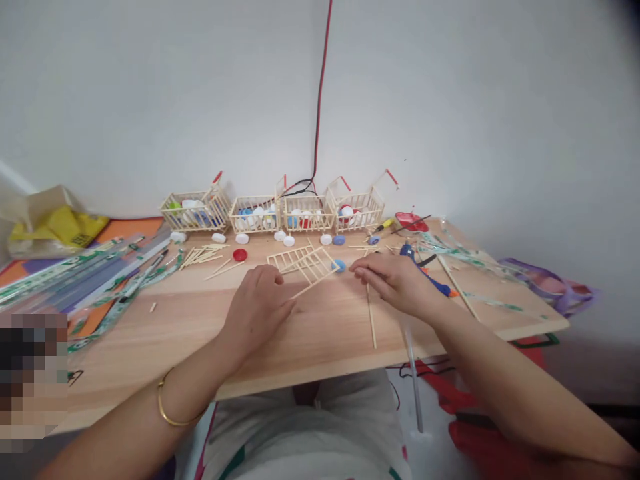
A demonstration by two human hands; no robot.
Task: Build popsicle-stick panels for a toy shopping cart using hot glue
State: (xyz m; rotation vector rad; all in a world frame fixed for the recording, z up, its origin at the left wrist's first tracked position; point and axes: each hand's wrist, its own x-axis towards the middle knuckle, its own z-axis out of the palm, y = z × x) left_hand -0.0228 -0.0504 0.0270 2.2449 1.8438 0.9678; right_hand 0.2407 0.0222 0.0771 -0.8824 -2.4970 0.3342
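Note:
My left hand (261,293) is closed, with the long side stick of a small lattice panel (315,265) running in between its thumb and curled fingers. The panel is tilted and overlaps a second stick lattice (285,259) behind it. To the right, my right hand (387,277) has its thumb and fingertips pinched together beside a blue bottle cap (339,265). Anything inside that pinch is too small to make out. Below the right hand, a thin wooden stick (371,320) lies on the wooden table (200,347).
Several small stick carts (197,212) filled with caps line the wall. A blue glue gun (435,281) lies past my right hand. Loose sticks (203,255) and a red cap (240,255) are at left, beside plastic-wrapped bundles (100,267). A clear glue stick (413,380) juts over the front edge.

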